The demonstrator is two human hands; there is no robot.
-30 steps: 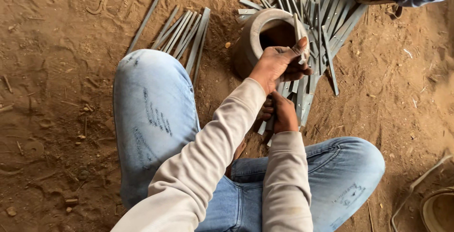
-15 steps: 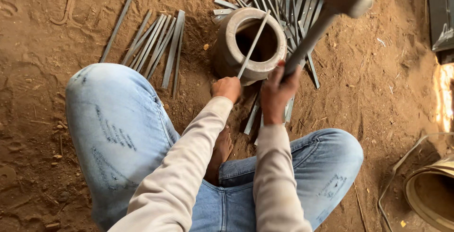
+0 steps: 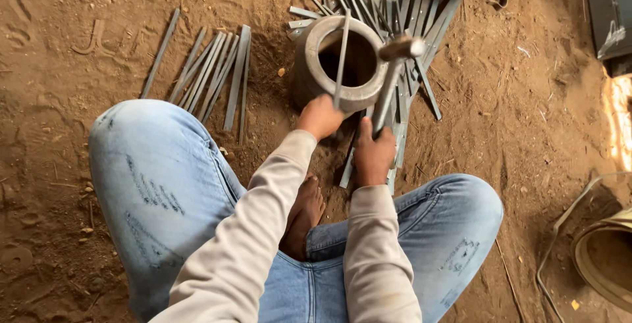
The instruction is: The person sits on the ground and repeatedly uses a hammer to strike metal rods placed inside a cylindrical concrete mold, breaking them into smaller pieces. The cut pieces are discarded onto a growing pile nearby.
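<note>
Grey metal is the stuff in hand: the left hand (image 3: 320, 116) is clamped on a thin strip (image 3: 342, 60) laid across the mouth of the heavy ring (image 3: 309, 66), upper centre of the frame; the right hand (image 3: 373, 154) is closed on a hammer (image 3: 394, 66) poised above it; striking looks to be the step, calling for a square blow; more strips (image 3: 210, 73) lie on the dirt floor (image 3: 59, 47); no packages, labels or signs show.

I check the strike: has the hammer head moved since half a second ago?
Yes. The hammer head has come down toward the metal ring, near its right rim.
</note>
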